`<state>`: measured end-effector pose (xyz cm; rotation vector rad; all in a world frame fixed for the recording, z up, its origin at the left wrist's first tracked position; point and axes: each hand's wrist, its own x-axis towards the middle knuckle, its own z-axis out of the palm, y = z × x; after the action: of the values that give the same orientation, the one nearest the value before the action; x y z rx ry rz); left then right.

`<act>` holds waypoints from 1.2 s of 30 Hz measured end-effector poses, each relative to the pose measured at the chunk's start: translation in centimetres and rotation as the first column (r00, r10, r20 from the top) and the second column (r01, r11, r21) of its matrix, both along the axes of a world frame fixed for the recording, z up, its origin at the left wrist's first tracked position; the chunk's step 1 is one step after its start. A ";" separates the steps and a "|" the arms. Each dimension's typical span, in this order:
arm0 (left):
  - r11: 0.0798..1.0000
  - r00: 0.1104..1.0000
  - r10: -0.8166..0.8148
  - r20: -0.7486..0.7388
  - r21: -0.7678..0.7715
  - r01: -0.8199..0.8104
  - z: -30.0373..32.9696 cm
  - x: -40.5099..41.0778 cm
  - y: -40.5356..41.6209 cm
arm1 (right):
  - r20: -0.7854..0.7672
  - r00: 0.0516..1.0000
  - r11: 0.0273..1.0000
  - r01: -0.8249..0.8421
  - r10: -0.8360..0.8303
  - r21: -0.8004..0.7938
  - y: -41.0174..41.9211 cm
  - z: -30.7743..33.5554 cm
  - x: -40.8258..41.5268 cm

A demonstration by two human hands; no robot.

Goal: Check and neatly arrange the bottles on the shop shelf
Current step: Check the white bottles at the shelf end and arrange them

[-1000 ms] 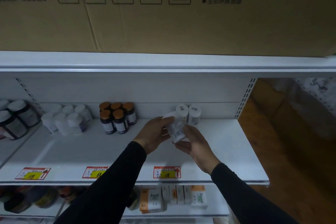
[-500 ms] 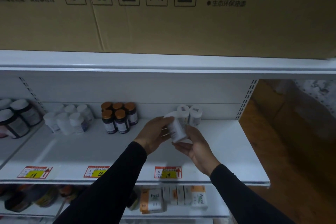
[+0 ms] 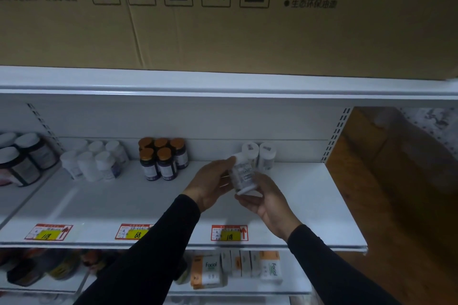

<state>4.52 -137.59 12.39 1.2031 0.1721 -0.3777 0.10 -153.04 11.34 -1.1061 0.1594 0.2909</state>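
A small white labelled bottle (image 3: pixel 243 176) is tilted in the air just above the white shelf (image 3: pixel 124 200). My left hand (image 3: pixel 213 183) holds its upper left side, and my right hand (image 3: pixel 266 202) cups its lower end with fingers curled round it. Behind it two white bottles (image 3: pixel 259 156) stand against the shelf's back wall. A cluster of dark bottles with orange caps (image 3: pixel 162 157) stands left of centre. Several white bottles (image 3: pixel 95 162) are grouped further left.
Large dark jars with white lids (image 3: pixel 23 156) stand at the far left. Price tags (image 3: pixel 229 232) line the shelf's front edge. A big cardboard box (image 3: pixel 223 15) sits on the shelf above. Small boxes (image 3: pixel 238 267) fill the shelf below. A wooden panel (image 3: pixel 396 181) lies right.
Both hands keep hold of the white bottle in the same place; it has turned slightly between them, so its label faces up more. The view has shifted down a little.
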 end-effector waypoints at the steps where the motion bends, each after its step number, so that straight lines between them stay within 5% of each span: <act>1: 1.000 1.000 -0.001 0.001 0.015 0.000 0.0 0.0 0.0 | 0.025 1.000 0.999 -0.006 0.007 -0.035 0.0 0.1 0.0; 16: 1.000 0.998 0.022 -0.055 0.004 -0.022 0.2 -0.2 0.2 | -0.160 0.987 0.997 0.042 -0.032 0.062 0.3 0.1 0.3; 21: 0.998 0.999 -0.043 -0.029 0.036 0.044 0.0 -0.5 -0.2 | -0.142 0.990 1.000 -0.024 0.024 0.002 0.3 0.2 0.3; 36: 0.994 0.953 -0.007 -0.302 0.099 0.039 -1.2 -1.3 -0.3 | -0.144 0.986 0.970 -0.113 0.083 -0.215 0.7 0.0 -0.1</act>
<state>3.23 -137.93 11.22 1.2463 0.4465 -0.5785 0.04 -152.34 11.37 -1.3194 0.2623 0.4455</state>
